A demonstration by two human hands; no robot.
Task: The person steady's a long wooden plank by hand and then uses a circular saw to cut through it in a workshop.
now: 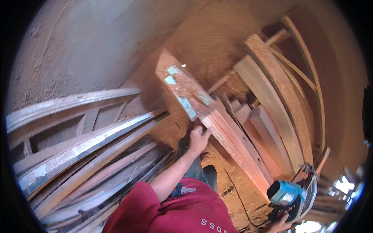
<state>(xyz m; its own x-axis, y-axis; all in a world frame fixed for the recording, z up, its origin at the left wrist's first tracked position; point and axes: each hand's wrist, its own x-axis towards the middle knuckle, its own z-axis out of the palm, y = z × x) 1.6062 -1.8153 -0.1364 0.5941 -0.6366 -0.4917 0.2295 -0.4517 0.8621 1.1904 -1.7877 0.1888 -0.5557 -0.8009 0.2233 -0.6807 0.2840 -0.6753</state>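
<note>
My left hand (199, 139) has its fingers curled against the near edge of a reddish wooden beam (237, 155), close to the beam's far end. At the lower right, my right hand (283, 225) grips a teal and black circular saw (289, 194), partly hidden behind its body. The saw is tilted beside the near right end of the beam; whether it touches the wood I cannot tell. Beyond the beam's far end is a board (182, 83) with pale turquoise paint patches and sawdust on it.
Long weathered timbers and frames (77, 155) are stacked at the left. Curved planks (272, 112) and shorter reddish blocks (268, 124) lie to the right of the beam. A dark cord (237, 198) runs over the sawdust-covered floor (217, 35). A grey wall (97, 42) rises at the upper left.
</note>
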